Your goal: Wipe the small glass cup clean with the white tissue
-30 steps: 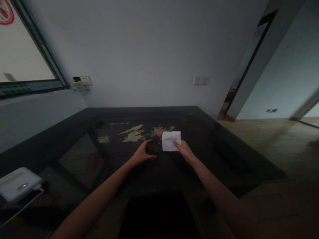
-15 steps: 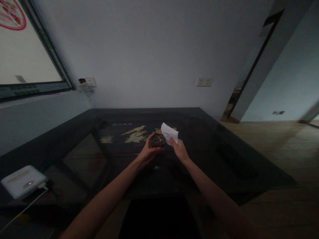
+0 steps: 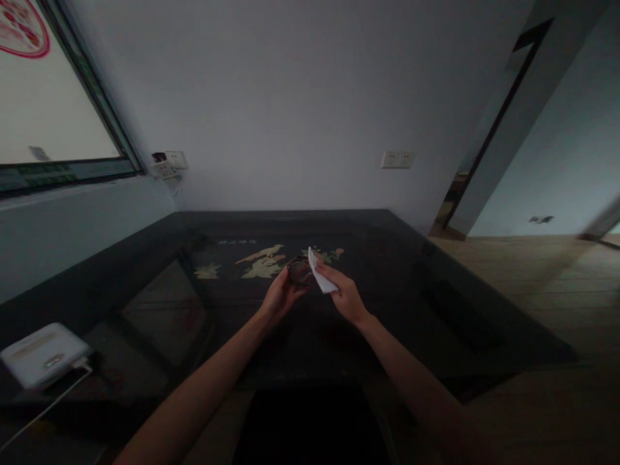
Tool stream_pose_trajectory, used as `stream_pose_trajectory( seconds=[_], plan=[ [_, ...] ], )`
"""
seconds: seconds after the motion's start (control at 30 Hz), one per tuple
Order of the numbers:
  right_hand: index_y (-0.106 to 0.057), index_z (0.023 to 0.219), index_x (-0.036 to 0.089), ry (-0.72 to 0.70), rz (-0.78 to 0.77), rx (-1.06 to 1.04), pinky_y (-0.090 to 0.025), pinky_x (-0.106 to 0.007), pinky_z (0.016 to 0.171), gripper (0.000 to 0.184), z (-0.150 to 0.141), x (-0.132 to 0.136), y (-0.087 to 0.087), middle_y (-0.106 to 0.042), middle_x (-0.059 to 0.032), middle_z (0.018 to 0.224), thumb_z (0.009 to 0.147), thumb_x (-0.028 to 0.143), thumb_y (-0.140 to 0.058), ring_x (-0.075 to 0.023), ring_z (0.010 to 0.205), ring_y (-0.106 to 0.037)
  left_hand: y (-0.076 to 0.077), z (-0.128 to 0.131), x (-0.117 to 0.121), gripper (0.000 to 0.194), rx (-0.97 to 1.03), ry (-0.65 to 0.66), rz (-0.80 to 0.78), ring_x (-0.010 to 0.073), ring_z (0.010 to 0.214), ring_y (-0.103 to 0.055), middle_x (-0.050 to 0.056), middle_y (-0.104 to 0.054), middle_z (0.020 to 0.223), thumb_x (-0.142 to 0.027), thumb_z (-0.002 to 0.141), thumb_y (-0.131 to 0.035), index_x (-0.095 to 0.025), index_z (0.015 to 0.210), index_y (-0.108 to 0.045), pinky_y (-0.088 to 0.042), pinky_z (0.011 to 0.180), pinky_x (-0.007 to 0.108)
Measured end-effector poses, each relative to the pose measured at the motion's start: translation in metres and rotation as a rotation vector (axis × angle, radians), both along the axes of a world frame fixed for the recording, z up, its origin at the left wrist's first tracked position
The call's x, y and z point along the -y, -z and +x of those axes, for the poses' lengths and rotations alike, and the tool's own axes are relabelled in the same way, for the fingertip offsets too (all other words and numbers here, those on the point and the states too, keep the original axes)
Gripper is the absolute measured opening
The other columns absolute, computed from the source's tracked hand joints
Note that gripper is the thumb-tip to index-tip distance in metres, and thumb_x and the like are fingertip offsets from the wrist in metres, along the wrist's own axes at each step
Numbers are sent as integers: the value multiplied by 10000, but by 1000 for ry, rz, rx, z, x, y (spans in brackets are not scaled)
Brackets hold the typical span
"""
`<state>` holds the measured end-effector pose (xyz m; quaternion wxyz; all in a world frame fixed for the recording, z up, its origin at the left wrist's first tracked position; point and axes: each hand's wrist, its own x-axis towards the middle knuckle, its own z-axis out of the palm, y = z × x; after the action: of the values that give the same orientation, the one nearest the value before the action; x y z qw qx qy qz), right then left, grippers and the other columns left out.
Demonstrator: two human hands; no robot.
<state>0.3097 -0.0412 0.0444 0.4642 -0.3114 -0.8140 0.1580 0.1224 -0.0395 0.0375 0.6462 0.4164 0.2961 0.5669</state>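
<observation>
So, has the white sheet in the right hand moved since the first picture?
Yes: against the wall socket right of centre, the white sheet has shifted left, toward the dark round object.

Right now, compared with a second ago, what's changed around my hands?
Your right hand has brought the white paper leftward, close against the dark round object, and turned it nearly edge-on. Your left hand has shifted that object slightly up or forward. Both holds continue; the white box stayed put.
</observation>
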Motion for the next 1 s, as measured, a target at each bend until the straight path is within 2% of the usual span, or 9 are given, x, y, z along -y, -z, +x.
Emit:
stream_pose_trajectory(
  seconds=[0.1,0.23,0.4,0.5,0.6,0.7,0.87,0.93,1.0],
  plan=[
    [-395,1398,245,26,118,182,-320,-430,1121,769,-2,6,2,-396,-20,1465,673,-10,-404,-186,1352,-361,6,-1,-5,500,13,-45,27,255,1222,-506,107,-520,1352,-482,870,-487,-193,1278,-478,-472,960,397],
    [-388,1405,176,95,221,378,-252,-447,1153,709,-9,9,3,-402,-66,1460,714,25,-443,-219,1398,-268,8,0,-3,485,16,-104,85,251,1220,-507,103,-512,1361,-425,860,-527,-205,1287,-469,-453,984,383],
    [-426,1375,134,121,286,455,-165,-515,1162,554,-23,17,4,-502,-121,1379,830,177,-514,-277,1342,-367,6,2,3,533,-145,-161,133,261,1187,-522,65,-527,1340,-455,826,-566,-258,1308,-453,-483,928,386],
    [-542,1259,92,153,268,430,-173,-534,1151,442,-31,23,4,-590,-176,1258,861,284,-533,-303,1247,-476,10,1,4,560,-229,-181,170,266,1200,-502,61,-508,1358,-476,810,-584,-256,1311,-463,-486,914,359],
    [-596,1171,103,140,196,344,-215,-499,1145,377,-35,26,3,-666,-159,1099,860,310,-541,-277,1124,-571,16,0,2,579,-279,-166,186,275,1206,-494,68,-490,1376,-501,818,-565,-256,1328,-444,-482,920,366],
    [-580,1191,142,105,69,157,-303,-442,1112,370,-38,26,3,-665,-125,1113,861,302,-538,-247,1116,-578,22,1,0,567,-298,-180,233,265,1257,-453,68,-461,1402,-494,838,-539,-243,1335,-431,-428,999,365],
    [-606,1154,144,58,-163,-115,-473,-376,945,330,-38,28,3,-663,-122,1112,892,302,-480,-240,1063,-605,27,3,-2,572,-365,-180,301,257,1306,-405,80,-406,1444,-484,867,-503,-234,1367,-382,-394,1033,363],
    [-601,1157,149,57,-151,-145,-481,-379,933,327,-39,29,6,-671,-116,1091,911,303,-451,-234,1047,-612,27,4,-1,565,-389,-190,333,254,1315,-394,81,-412,1441,-484,872,-496,-231,1365,-388,-372,1052,369],
    [-605,1144,146,72,-30,-77,-438,-416,995,312,-39,29,9,-679,-120,1060,913,289,-451,-240,1068,-600,26,4,0,547,-402,-231,356,246,1323,-383,76,-425,1433,-490,874,-490,-232,1350,-412,-340,1076,367]
  ],
)
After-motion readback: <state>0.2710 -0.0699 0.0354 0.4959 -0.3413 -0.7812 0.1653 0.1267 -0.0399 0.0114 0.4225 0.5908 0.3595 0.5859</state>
